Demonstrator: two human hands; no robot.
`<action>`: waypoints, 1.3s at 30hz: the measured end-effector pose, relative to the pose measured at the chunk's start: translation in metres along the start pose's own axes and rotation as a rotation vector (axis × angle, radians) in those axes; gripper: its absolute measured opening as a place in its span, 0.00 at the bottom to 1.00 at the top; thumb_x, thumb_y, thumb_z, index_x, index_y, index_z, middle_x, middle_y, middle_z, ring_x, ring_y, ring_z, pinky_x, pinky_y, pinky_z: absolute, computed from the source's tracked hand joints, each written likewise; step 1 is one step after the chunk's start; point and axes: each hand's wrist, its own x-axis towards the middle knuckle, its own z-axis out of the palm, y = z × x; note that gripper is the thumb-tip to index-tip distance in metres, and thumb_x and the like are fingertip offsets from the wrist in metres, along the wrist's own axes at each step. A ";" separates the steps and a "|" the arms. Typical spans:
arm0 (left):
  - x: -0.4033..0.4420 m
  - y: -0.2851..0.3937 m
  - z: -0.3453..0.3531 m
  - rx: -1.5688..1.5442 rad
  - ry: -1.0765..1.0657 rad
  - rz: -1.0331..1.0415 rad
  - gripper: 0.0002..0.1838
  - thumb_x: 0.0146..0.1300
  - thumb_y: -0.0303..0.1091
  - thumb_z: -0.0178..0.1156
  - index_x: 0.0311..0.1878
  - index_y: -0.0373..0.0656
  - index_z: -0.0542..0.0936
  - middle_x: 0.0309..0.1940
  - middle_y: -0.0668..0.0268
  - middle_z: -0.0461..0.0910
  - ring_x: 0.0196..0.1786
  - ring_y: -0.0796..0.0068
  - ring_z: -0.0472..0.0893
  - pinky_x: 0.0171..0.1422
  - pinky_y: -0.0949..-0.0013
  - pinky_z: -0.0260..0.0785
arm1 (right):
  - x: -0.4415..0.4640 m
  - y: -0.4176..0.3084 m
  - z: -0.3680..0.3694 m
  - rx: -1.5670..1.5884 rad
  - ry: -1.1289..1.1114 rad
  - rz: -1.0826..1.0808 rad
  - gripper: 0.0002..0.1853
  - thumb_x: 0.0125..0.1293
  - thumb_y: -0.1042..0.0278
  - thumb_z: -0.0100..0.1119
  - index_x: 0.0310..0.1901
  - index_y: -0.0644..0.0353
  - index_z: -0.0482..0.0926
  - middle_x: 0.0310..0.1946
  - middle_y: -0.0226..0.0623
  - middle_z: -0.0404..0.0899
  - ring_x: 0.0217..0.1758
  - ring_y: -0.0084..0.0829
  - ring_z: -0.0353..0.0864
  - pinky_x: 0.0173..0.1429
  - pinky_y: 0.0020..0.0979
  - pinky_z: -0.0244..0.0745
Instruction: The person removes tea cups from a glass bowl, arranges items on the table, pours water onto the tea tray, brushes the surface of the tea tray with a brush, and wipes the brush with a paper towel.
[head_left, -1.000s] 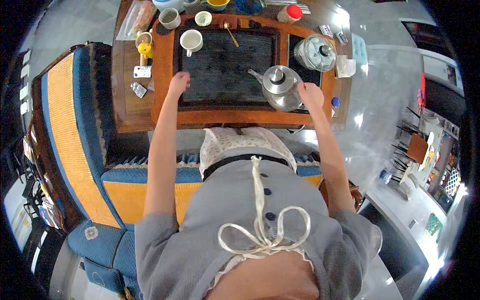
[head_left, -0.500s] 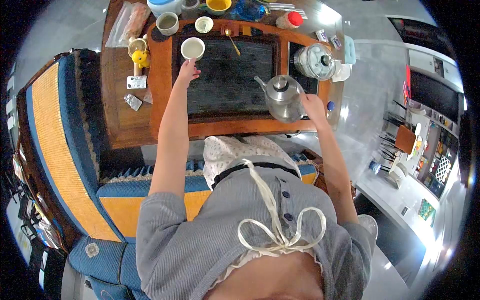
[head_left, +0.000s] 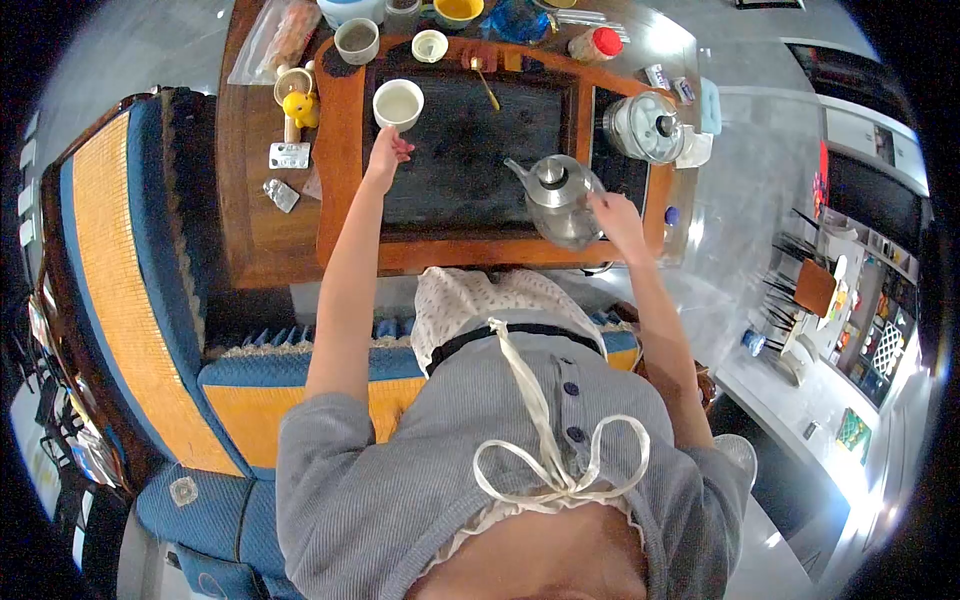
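My left hand is at the near side of a white cup that holds pale liquid. Its thumb and forefinger appear to pinch the cup's near wall, with the other fingers curled below. At the right, my right hand grips the handle of a glass teapot. The teapot has a metal collar and lid, and its spout points left toward the cup. It is over the near right part of the dark tray panel; I cannot tell whether its base touches the tray.
Along the back stand a grey-filled cup, a small white bowl, a yellow bowl and a red-lidded jar. A thin spoon lies on the tray. A lidded glass pot stands right; a yellow duck figure is left.
My right hand and the teapot have shifted left over the tray. The left hand and the white cup have come slightly nearer to me, and the whole view has shifted a little.
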 end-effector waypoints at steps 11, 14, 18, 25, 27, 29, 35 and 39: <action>0.011 0.027 -0.065 -0.139 0.047 0.144 0.12 0.62 0.43 0.46 0.28 0.46 0.66 0.25 0.65 0.69 0.37 0.65 0.77 0.44 0.65 0.68 | 0.003 -0.025 -0.002 -0.032 -0.060 -0.064 0.23 0.57 0.48 0.47 0.26 0.64 0.78 0.27 0.52 0.76 0.34 0.51 0.76 0.40 0.45 0.70; 0.017 0.030 -0.069 -0.178 0.094 0.116 0.12 0.63 0.43 0.46 0.30 0.45 0.66 0.25 0.65 0.69 0.37 0.64 0.77 0.45 0.64 0.68 | 0.004 -0.028 -0.003 -0.047 -0.050 -0.071 0.23 0.58 0.49 0.47 0.27 0.64 0.78 0.27 0.51 0.77 0.34 0.51 0.76 0.39 0.45 0.70; 0.018 0.032 -0.071 -0.181 0.142 0.132 0.13 0.64 0.44 0.44 0.30 0.46 0.65 0.27 0.64 0.71 0.38 0.62 0.77 0.45 0.63 0.68 | 0.003 -0.027 -0.001 -0.017 0.002 -0.120 0.22 0.58 0.49 0.48 0.27 0.64 0.79 0.26 0.51 0.77 0.33 0.51 0.76 0.39 0.44 0.70; 0.012 0.037 -0.069 -0.105 0.246 0.138 0.14 0.63 0.47 0.45 0.34 0.45 0.66 0.30 0.63 0.72 0.38 0.64 0.78 0.42 0.65 0.68 | 0.000 -0.036 -0.004 0.015 -0.004 -0.098 0.22 0.58 0.49 0.48 0.27 0.63 0.79 0.27 0.51 0.77 0.33 0.50 0.77 0.39 0.43 0.71; 0.010 0.042 -0.070 -0.050 0.242 0.116 0.14 0.63 0.46 0.45 0.37 0.43 0.66 0.30 0.63 0.72 0.36 0.66 0.78 0.41 0.66 0.68 | 0.001 -0.036 -0.003 0.001 -0.008 -0.097 0.22 0.58 0.49 0.48 0.28 0.63 0.79 0.27 0.51 0.77 0.33 0.50 0.77 0.39 0.43 0.71; 0.005 0.045 -0.067 0.039 0.309 0.116 0.14 0.63 0.45 0.46 0.40 0.42 0.66 0.31 0.63 0.72 0.35 0.68 0.77 0.39 0.66 0.68 | 0.001 -0.037 -0.003 -0.010 -0.024 -0.078 0.22 0.58 0.49 0.48 0.28 0.63 0.79 0.27 0.51 0.77 0.34 0.50 0.77 0.40 0.43 0.71; 0.007 -0.008 -0.067 0.617 0.653 0.584 0.10 0.61 0.36 0.50 0.39 0.38 0.70 0.30 0.59 0.74 0.30 0.64 0.76 0.37 0.64 0.68 | -0.001 -0.023 0.002 0.006 -0.011 -0.027 0.22 0.57 0.49 0.48 0.28 0.63 0.79 0.28 0.50 0.77 0.34 0.49 0.77 0.40 0.42 0.71; -0.027 0.016 0.037 0.988 0.265 0.541 0.07 0.56 0.33 0.54 0.34 0.40 0.76 0.29 0.57 0.76 0.32 0.60 0.77 0.38 0.63 0.68 | -0.011 0.000 0.003 0.192 0.040 0.029 0.22 0.56 0.49 0.50 0.28 0.65 0.77 0.25 0.48 0.77 0.29 0.45 0.76 0.34 0.39 0.68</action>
